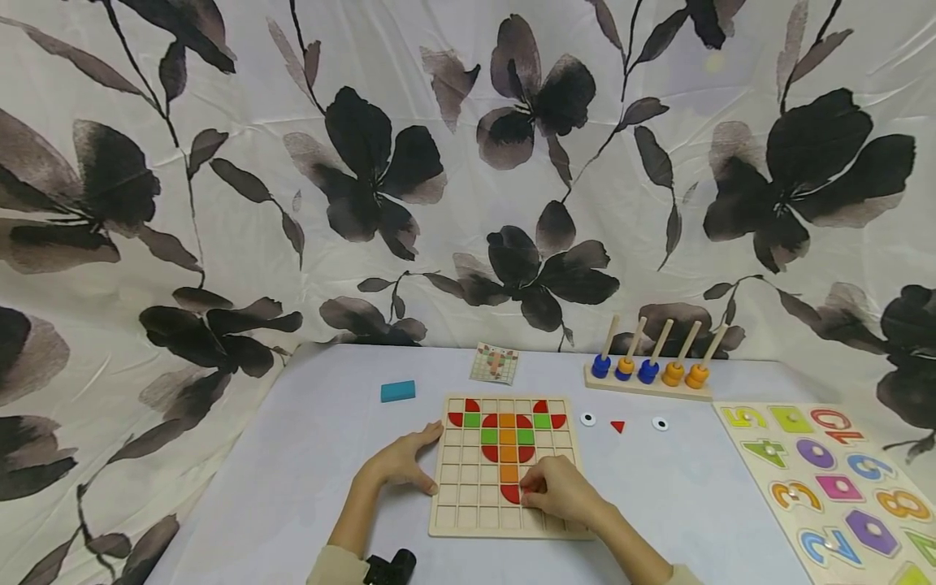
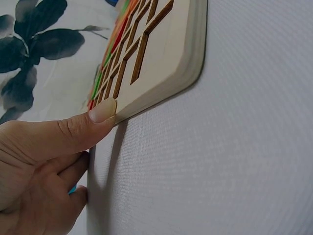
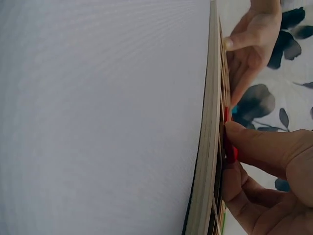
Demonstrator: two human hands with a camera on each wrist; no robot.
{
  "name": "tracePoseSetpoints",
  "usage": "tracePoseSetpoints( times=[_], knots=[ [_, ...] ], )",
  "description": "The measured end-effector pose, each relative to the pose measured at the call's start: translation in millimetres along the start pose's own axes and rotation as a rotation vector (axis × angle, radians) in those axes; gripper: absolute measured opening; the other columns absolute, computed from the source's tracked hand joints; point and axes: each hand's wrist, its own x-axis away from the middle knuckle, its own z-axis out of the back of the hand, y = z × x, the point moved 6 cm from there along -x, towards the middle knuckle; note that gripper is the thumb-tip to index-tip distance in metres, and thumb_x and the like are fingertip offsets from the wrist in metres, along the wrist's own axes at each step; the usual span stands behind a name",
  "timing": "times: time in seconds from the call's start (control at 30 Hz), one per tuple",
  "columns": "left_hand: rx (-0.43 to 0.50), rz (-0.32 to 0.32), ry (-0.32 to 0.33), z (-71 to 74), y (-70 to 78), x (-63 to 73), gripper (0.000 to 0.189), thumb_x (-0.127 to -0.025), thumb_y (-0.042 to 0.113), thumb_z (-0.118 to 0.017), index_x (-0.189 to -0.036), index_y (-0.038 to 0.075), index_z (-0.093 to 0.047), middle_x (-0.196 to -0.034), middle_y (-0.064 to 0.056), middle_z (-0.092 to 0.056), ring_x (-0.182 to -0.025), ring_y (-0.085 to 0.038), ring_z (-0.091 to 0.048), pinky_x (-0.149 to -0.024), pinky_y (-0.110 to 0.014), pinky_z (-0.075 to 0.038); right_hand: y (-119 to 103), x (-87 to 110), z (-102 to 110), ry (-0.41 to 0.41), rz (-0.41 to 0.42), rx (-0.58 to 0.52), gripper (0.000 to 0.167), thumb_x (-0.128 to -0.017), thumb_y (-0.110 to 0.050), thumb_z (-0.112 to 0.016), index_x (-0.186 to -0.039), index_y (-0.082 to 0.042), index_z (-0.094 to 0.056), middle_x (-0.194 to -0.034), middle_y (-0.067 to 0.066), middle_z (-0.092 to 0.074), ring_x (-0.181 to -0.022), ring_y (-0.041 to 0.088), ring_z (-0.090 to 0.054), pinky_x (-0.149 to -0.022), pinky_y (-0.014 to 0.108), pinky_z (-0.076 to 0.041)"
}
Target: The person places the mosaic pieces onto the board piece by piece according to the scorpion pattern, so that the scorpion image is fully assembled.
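A wooden grid board (image 1: 468,520) lies on the table with red, green and orange tiles set in some of its cells. With thumb and fingers, my right hand (image 1: 561,490) pinches a red tile (image 3: 231,152) at the board's surface, beside a red quarter-round tile (image 1: 509,493) under the orange column. My left hand (image 1: 400,461) is spread at the board's left edge. In the left wrist view its thumb (image 2: 102,111) touches the board's rim, the other fingers lying loosely beside it.
Behind the board lie a blue block (image 1: 398,392) and a small pattern card (image 1: 494,363). To the right are two round eye pieces (image 1: 588,419), a red triangle (image 1: 617,426), a peg stacker (image 1: 647,387) with blue and orange rings, and a number-and-shape puzzle board (image 1: 786,467).
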Motion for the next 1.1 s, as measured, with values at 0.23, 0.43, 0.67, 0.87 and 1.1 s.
tracePoseSetpoints(
  times=[0.23, 0.43, 0.67, 0.87, 1.1],
  knots=[
    [0.0, 0.008, 0.004, 0.3, -1.3, 0.4, 0.1, -0.053, 0.001, -0.086, -0.141, -0.001, -0.038, -0.149, -0.02, -0.031, -0.138, -0.038, -0.025, -0.11, -0.056, -0.021, 0.5, -0.7, -1.8, 0.023, 0.012, 0.014, 0.016, -0.076, -0.007, -0.075, -0.088, 0.004, -0.074, -0.073, 0.0, -0.066, -0.062, 0.001, -0.047, -0.053, 0.018, -0.044],
    [0.005, 0.013, 0.003, 0.0, -1.7, 0.1, 0.1, -0.053, 0.001, -0.086, -0.141, -0.001, -0.038, -0.149, -0.019, -0.031, -0.139, -0.038, -0.025, -0.11, -0.056, -0.021, 0.6, -0.2, -2.3, 0.032, 0.005, 0.014, 0.015, -0.076, -0.007, -0.075, -0.087, 0.003, -0.074, -0.071, 0.0, -0.066, -0.062, 0.001, -0.049, -0.053, 0.018, -0.044],
    [0.0, 0.016, 0.005, -0.2, -2.0, -0.2, 0.101, -0.053, 0.001, -0.086, -0.142, -0.001, -0.039, -0.149, -0.019, -0.031, -0.138, -0.038, -0.025, -0.11, -0.056, -0.021, -1.2, 2.3, -1.6, 0.072, 0.017, 0.043, 0.015, -0.074, -0.007, -0.076, -0.085, 0.003, -0.073, -0.071, 0.001, -0.065, -0.062, 0.003, -0.05, -0.054, 0.018, -0.044],
    [-0.002, 0.007, 0.001, -0.5, -1.9, -0.6, 0.101, -0.053, 0.002, -0.086, -0.142, -0.001, -0.038, -0.149, -0.019, -0.03, -0.139, -0.037, -0.025, -0.11, -0.055, -0.022, 2.0, 4.0, 0.8, 0.093, 0.021, -0.029, 0.012, -0.072, -0.006, -0.078, -0.075, -0.003, -0.066, -0.065, -0.005, -0.059, -0.058, 0.0, -0.048, -0.053, 0.017, -0.044],
    [-0.007, 0.008, 0.003, -0.3, -2.0, -0.9, 0.1, -0.053, 0.002, -0.086, -0.141, -0.001, -0.039, -0.15, -0.018, -0.031, -0.139, -0.037, -0.025, -0.111, -0.055, -0.021, 4.4, 4.2, 1.8, 0.052, 0.025, -0.077, 0.006, -0.075, 0.0, -0.074, -0.08, 0.0, -0.071, -0.07, 0.0, -0.065, -0.061, 0.0, -0.05, -0.054, 0.017, -0.045]
  ],
)
